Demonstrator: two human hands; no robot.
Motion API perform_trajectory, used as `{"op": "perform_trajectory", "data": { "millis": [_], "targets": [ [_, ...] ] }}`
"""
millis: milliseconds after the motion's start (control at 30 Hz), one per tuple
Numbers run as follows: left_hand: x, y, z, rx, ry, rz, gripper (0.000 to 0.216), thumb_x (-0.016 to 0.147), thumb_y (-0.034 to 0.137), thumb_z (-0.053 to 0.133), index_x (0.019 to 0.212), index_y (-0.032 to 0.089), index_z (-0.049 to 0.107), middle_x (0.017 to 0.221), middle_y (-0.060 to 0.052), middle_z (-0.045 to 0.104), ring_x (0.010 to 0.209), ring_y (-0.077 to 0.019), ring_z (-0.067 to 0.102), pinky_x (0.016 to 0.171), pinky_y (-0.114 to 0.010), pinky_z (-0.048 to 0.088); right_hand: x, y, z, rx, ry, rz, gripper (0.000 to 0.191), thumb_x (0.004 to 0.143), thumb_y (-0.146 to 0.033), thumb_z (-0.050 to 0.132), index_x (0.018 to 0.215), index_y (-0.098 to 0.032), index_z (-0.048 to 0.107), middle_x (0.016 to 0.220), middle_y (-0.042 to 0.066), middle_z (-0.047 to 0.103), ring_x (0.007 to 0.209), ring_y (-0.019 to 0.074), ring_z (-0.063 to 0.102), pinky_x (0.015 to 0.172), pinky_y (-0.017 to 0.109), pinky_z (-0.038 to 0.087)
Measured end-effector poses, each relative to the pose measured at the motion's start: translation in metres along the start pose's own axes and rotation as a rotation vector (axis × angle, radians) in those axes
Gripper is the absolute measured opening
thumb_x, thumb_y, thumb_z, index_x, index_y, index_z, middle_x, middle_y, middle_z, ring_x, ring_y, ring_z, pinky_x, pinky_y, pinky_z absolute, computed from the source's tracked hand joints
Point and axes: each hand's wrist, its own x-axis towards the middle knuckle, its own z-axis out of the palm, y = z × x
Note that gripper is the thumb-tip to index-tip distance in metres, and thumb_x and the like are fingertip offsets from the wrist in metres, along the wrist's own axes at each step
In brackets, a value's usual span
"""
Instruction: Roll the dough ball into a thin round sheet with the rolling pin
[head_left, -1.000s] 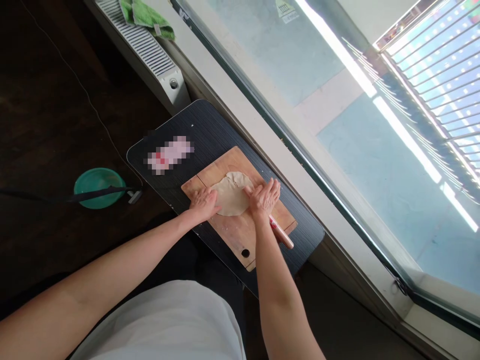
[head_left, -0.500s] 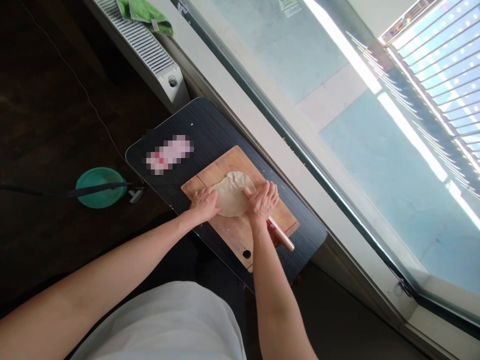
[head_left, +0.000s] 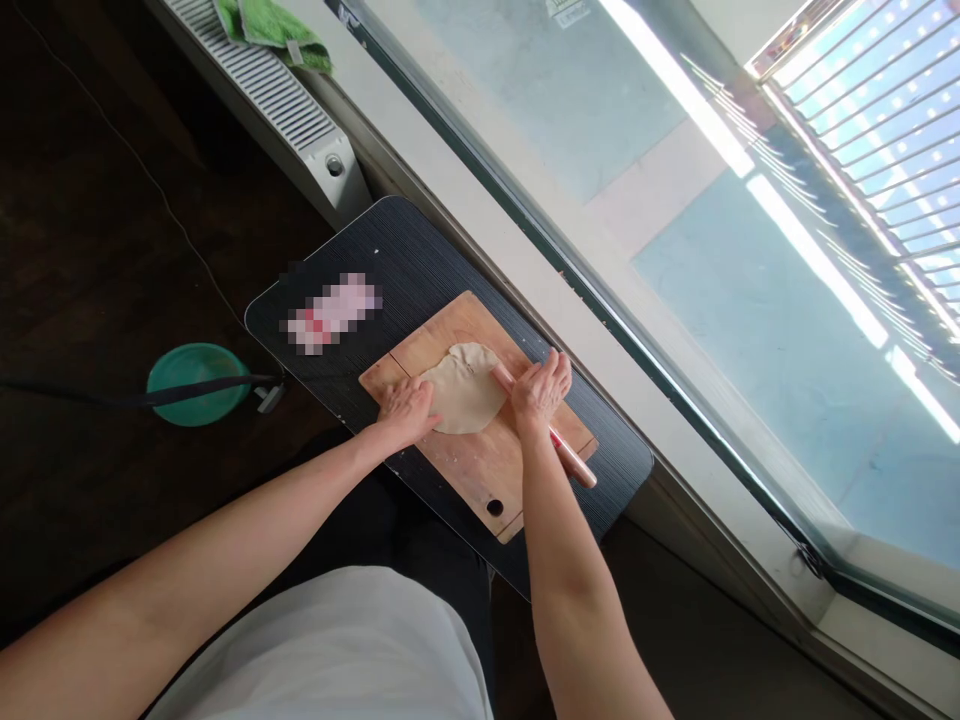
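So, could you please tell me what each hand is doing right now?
Left hand: open, resting on the dough edge, holding nothing.
Right hand: open, palm pressed on the rolling pin.

Daylight floods in through the large window [head_left: 675, 200] on the right. White streaks of glare burn out along the glass and the slatted upper right corner. The ribbed worktop [head_left: 420, 260] is evenly lit, and the left hand [head_left: 405, 410] and right hand [head_left: 540, 390] cast only faint, soft shadows. Beyond the worktop's left edge the floor [head_left: 90, 250] sinks almost to black. The centre is sharp, apart from a pixelated patch [head_left: 332, 313]. The wide lens bends the window frame and stretches the forearms near the bottom edge.
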Motion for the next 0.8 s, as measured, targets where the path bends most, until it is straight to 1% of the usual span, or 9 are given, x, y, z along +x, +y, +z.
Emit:
{"op": "perform_trajectory", "data": {
  "millis": [133,233,333,367,433,500,533,667,800],
  "targets": [
    [0.001,-0.001,0.001,-0.003,0.008,0.004,0.028,0.083,0.043,0.066,0.095,0.019,0.058,0.111,-0.013,0.062,0.111,-0.0314,0.056,0.093,-0.045,0.044,-0.009,-0.002,0.001,0.017,-0.050,-0.109,0.046,0.095,-0.020,0.028,0.136,-0.014,0.047,0.141,0.019,0.047,0.138,0.0277,0.034,0.109,0.053,0.032],
    [0.001,-0.001,0.001,-0.001,0.007,0.009,0.028,0.083,0.043,0.066,0.096,0.020,0.058,0.112,-0.013,0.062,0.111,-0.0313,0.056,0.092,-0.045,0.044,0.010,0.003,-0.005,0.013,-0.011,-0.051,0.044,0.094,-0.017,0.028,0.131,-0.015,0.051,0.136,0.018,0.050,0.131,0.0276,0.041,0.106,0.052,0.034],
    [0.002,-0.001,0.000,-0.005,-0.005,-0.003,0.027,0.083,0.042,0.067,0.096,0.020,0.058,0.112,-0.013,0.062,0.111,-0.0312,0.056,0.093,-0.045,0.044,0.028,0.011,-0.014,-0.032,-0.035,0.024,0.037,0.096,-0.021,0.027,0.109,-0.015,0.061,0.117,0.016,0.059,0.111,0.0274,0.052,0.096,0.048,0.039],
    [0.002,-0.001,0.000,-0.011,-0.008,-0.005,0.028,0.083,0.042,0.067,0.097,0.020,0.058,0.113,-0.013,0.062,0.112,-0.0314,0.056,0.093,-0.045,0.044,0.028,0.014,-0.016,-0.055,-0.062,0.016,0.038,0.098,-0.024,0.026,0.100,-0.016,0.063,0.109,0.014,0.062,0.104,0.0269,0.053,0.093,0.046,0.041],
    [0.002,0.000,-0.001,-0.024,-0.012,-0.009,0.029,0.082,0.041,0.068,0.098,0.019,0.059,0.114,-0.014,0.062,0.112,-0.0320,0.056,0.094,-0.046,0.043,0.019,0.018,-0.017,-0.100,-0.113,-0.062,0.041,0.100,-0.031,0.026,0.088,-0.019,0.063,0.097,0.011,0.063,0.095,0.0254,0.054,0.088,0.042,0.041],
    [0.002,0.001,-0.002,-0.036,-0.012,-0.008,0.029,0.082,0.041,0.068,0.098,0.018,0.059,0.115,-0.014,0.062,0.113,-0.0327,0.056,0.095,-0.047,0.042,0.007,0.021,-0.016,-0.133,-0.144,-0.153,0.040,0.101,-0.034,0.029,0.086,-0.020,0.063,0.092,0.009,0.063,0.091,0.0238,0.053,0.085,0.039,0.040],
    [0.002,0.001,-0.003,-0.038,-0.011,-0.007,0.030,0.082,0.041,0.068,0.099,0.018,0.059,0.116,-0.014,0.062,0.113,-0.0328,0.056,0.095,-0.047,0.042,0.003,0.022,-0.015,-0.144,-0.151,-0.173,0.039,0.101,-0.035,0.031,0.086,-0.020,0.063,0.091,0.009,0.063,0.090,0.0232,0.053,0.084,0.037,0.040],
    [0.002,0.002,-0.004,-0.029,-0.020,-0.013,0.030,0.083,0.041,0.067,0.101,0.019,0.058,0.117,-0.014,0.061,0.113,-0.0322,0.056,0.095,-0.046,0.042,-0.002,0.018,-0.010,-0.133,-0.178,-0.140,0.041,0.102,-0.033,0.028,0.083,-0.020,0.062,0.085,0.007,0.063,0.085,0.0211,0.054,0.078,0.033,0.039],
    [0.003,0.001,-0.003,-0.024,-0.024,-0.026,0.029,0.082,0.040,0.068,0.099,0.018,0.059,0.116,-0.014,0.061,0.114,-0.0324,0.056,0.095,-0.046,0.043,-0.001,0.002,-0.004,-0.090,-0.140,-0.212,0.032,0.098,-0.028,0.035,0.083,-0.020,0.062,0.089,0.008,0.062,0.088,0.0222,0.053,0.080,0.034,0.039]
  ]
}}
